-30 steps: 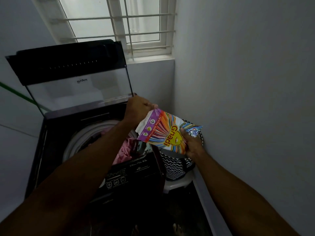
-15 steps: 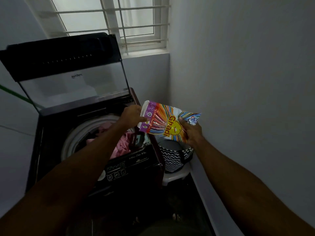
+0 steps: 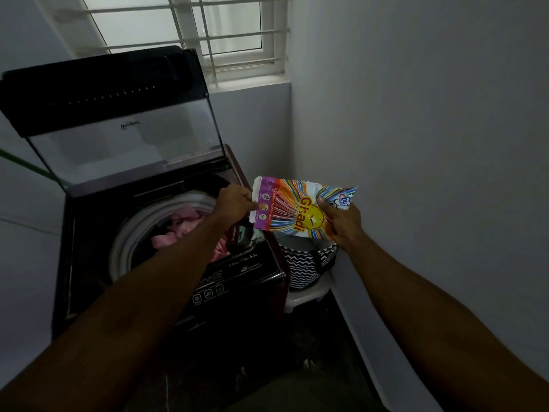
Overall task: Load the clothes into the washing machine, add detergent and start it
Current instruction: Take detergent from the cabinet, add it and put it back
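A dark top-loading washing machine (image 3: 89, 263) stands at the left with its glass lid (image 3: 124, 144) raised. Pink clothes (image 3: 181, 227) lie in its white-rimmed drum. Just right of the drum, both hands hold a colourful detergent packet (image 3: 291, 212) in the air. My left hand (image 3: 234, 203) pinches the packet's left, purple end. My right hand (image 3: 338, 221) grips its right end from below. The packet hangs over the gap between the machine's right edge and the basket.
A black-and-white zigzag laundry basket (image 3: 303, 266) sits on a white stool (image 3: 306, 295) right of the machine. A white wall runs close along the right. A barred window (image 3: 208, 34) is behind the machine. The machine's control panel (image 3: 214, 289) faces me.
Both hands have shifted the packet a little to the right and flatter, away from the drum's rim. The view has shifted slightly.
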A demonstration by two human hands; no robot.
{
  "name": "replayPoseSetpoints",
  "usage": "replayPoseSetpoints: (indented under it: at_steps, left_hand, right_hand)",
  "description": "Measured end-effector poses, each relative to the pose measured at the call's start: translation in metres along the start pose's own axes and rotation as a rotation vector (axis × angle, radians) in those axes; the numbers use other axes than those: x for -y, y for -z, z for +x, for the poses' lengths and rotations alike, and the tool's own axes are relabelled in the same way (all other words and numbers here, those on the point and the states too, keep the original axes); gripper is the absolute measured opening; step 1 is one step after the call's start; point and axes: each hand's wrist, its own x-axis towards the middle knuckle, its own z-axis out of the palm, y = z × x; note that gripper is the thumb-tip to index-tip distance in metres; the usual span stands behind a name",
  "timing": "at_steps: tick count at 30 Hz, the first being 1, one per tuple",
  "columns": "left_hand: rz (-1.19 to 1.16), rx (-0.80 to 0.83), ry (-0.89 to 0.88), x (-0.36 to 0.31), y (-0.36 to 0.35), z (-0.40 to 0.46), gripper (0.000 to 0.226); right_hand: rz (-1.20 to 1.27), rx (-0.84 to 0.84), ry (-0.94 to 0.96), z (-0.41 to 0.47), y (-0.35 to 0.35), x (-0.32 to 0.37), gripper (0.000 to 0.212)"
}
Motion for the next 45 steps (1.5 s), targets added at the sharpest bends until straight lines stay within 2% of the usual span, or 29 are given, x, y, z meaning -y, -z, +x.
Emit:
replayPoseSetpoints:
  at_steps: [3, 9, 14, 23, 27, 33, 45]
  left_hand:
    - [-0.008, -0.018, -0.014, 0.005, 0.000, -0.001, 0.025]
    - [-0.037, -0.028, -0.015, 0.013, 0.000, 0.000, 0.026]
    - [-0.059, -0.040, -0.010, 0.021, -0.003, -0.001, 0.027]
    - [-0.093, -0.054, 0.024, 0.035, 0.000, -0.002, 0.028]
    - [-0.093, -0.069, 0.030, 0.034, 0.003, -0.004, 0.029]
    - [-0.111, -0.064, 0.043, 0.037, 0.003, -0.009, 0.030]
    - [-0.085, -0.059, 0.061, 0.041, 0.008, -0.012, 0.035]
  right_hand:
    - [0.019, 0.015, 0.010, -0.005, -0.002, -0.001, 0.027]
    - [0.005, 0.007, 0.010, -0.008, -0.005, -0.008, 0.042]
    - [-0.023, 0.007, 0.060, -0.011, -0.005, -0.008, 0.028]
    - [-0.051, 0.048, 0.093, -0.013, -0.015, -0.006, 0.045]
    - [-0.065, 0.066, 0.128, -0.012, -0.019, -0.005, 0.038]
    - [-0.011, 0.094, 0.152, -0.016, -0.027, -0.001, 0.039]
    - [-0.083, 0.081, 0.192, -0.015, -0.033, -0.002, 0.041]
